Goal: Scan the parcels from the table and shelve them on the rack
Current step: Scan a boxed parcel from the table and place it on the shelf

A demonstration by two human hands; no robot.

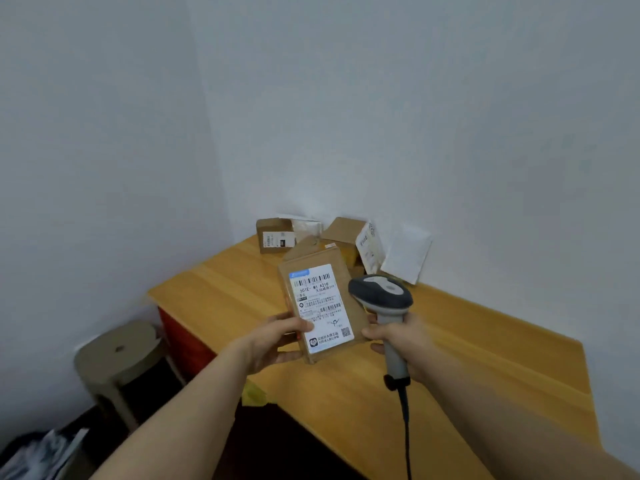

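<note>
Head view: left hand point(273, 339) grips flat brown cardboard parcel point(323, 303) above yellow wooden table point(467, 348), thumb across white shipping label point(322, 308). Right hand point(403, 336) fingers wrapped round handle of grey corded barcode scanner point(381, 299), head just beside parcel. More cardboard parcels point(346, 240) piled in table's far corner.

stool point(119, 351) beside red panel point(183, 341) | yellow scrap point(254, 393) low | pale walls point(381, 98) meeting at corner
</note>
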